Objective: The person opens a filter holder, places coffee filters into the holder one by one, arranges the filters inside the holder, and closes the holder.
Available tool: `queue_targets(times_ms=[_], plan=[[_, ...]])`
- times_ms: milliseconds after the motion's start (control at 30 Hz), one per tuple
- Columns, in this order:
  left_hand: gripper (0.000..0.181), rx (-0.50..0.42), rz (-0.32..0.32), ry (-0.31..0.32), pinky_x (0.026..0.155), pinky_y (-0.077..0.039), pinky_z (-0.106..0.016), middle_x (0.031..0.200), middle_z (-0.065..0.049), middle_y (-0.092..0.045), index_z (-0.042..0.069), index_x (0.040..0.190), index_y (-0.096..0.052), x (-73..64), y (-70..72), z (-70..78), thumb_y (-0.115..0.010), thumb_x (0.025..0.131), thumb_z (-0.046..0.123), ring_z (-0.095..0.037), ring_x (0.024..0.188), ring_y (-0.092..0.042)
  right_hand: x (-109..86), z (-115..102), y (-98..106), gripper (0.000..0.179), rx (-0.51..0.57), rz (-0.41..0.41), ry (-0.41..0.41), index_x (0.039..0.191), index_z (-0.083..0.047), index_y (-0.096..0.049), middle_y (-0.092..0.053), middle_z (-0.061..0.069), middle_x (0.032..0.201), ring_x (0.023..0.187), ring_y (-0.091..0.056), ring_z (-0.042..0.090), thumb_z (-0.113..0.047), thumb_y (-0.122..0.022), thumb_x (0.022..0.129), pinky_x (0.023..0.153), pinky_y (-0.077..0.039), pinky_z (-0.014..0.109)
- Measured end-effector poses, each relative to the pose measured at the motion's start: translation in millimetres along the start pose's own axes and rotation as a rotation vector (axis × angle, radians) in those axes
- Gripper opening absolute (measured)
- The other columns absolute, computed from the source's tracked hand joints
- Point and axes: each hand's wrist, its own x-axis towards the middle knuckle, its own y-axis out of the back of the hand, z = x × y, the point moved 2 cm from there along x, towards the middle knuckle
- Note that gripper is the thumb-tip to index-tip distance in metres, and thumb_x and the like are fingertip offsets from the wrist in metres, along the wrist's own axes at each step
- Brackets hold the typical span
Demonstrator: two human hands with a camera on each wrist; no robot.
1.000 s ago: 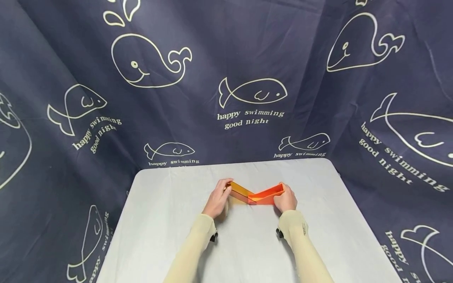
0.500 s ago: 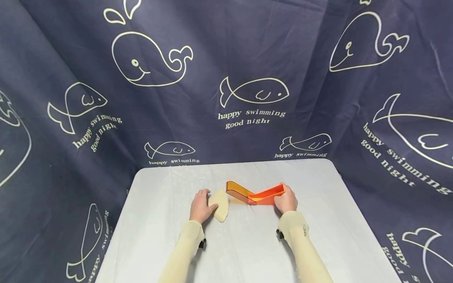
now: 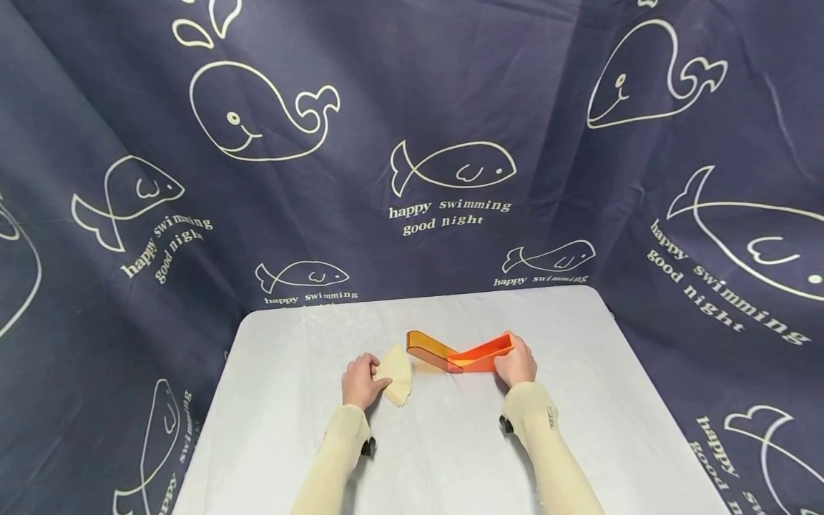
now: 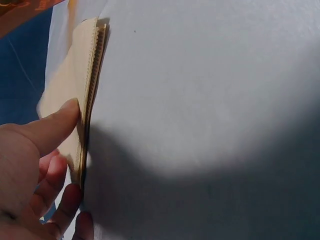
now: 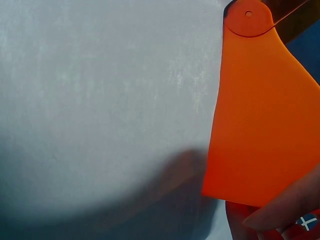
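My left hand (image 3: 359, 381) pinches a small stack of cream paper coffee filters (image 3: 398, 378) by its left side. In the left wrist view, the thumb (image 4: 62, 120) lies on the face of the stack, whose crimped edges show as several layers, with the other fingers at its lower end. An orange plastic box (image 3: 481, 360) stands in the middle of the table, its top open. Its translucent amber lid (image 3: 428, 349) is hinged back to the left, beside the filters. My right hand (image 3: 517, 363) grips the box by its right end; its thumb lies over the box side.
A white cloth covers the table (image 3: 444, 450), which has rounded far corners. A dark blue curtain (image 3: 360, 107) with whale and fish drawings hangs behind and along both sides.
My left hand has moved from the lid's end leftward and nearer the body, and the filters now show in it. The right hand still holds the box in place.
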Motion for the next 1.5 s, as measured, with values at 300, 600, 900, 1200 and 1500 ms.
queue_targets(times_ms=[300, 600, 900, 1200, 1500], plan=[[0.036, -0.047, 0.011, -0.033, 0.070, -0.037, -0.035, 0.079, 0.000, -0.051, 0.011, 0.090, -0.059, -0.6, 1.9, 0.1, -0.092, 0.077, 0.018, -0.018, 0.074, -0.044, -0.9, -2.3, 4.0, 0.057, -0.003, 0.006, -0.002, 0.141, 0.003, -0.055, -0.063, 0.026, 0.130, 0.118, -0.062, 0.043, 0.003, -0.056, 0.085, 0.106, -0.047, 0.060], [0.014, -0.049, 0.078, -0.137, 0.069, -0.044, -0.035, 0.078, 0.002, -0.064, 0.014, 0.087, -0.073, -3.5, 9.0, -5.0, -0.085, 0.086, 0.021, -0.014, 0.072, -0.051, 1.6, -4.0, 2.6, 0.054, 0.017, -0.006, -0.031, 0.138, 0.002, -0.056, -0.064, 0.025, 0.127, 0.115, -0.062, 0.041, 0.004, -0.057, 0.084, 0.107, -0.046, 0.059], [0.010, -0.260, 0.026, -0.103, 0.071, -0.053, -0.030, 0.082, -0.001, -0.073, 0.011, 0.091, -0.075, -5.8, 27.8, -5.0, -0.078, 0.093, 0.021, -0.010, 0.074, -0.063, 0.0, -4.7, 4.3, 0.052, 0.006, -0.002, -0.020, 0.133, 0.001, -0.058, -0.065, 0.024, 0.125, 0.115, -0.063, 0.041, 0.004, -0.056, 0.082, 0.106, -0.047, 0.059], [0.010, -0.362, 0.073, -0.126, 0.068, -0.050, -0.023, 0.082, -0.002, -0.073, 0.010, 0.092, -0.075, -1.5, 54.3, -0.7, -0.077, 0.094, 0.020, -0.010, 0.075, -0.061, -0.1, -4.7, 2.3, 0.054, 0.028, -0.014, -0.045, 0.137, 0.001, -0.056, -0.064, 0.025, 0.127, 0.116, -0.062, 0.041, 0.004, -0.056, 0.083, 0.108, -0.046, 0.059], [0.009, -0.419, 0.156, -0.194, 0.072, -0.052, -0.024, 0.082, -0.005, -0.075, 0.008, 0.090, -0.074, 1.3, 81.6, 11.8, -0.077, 0.093, 0.016, -0.010, 0.078, -0.066, 0.4, -4.1, -0.9, 0.051, 0.027, -0.023, -0.057, 0.136, 0.001, -0.056, -0.064, 0.024, 0.127, 0.115, -0.061, 0.041, 0.003, -0.055, 0.085, 0.108, -0.046, 0.059]])
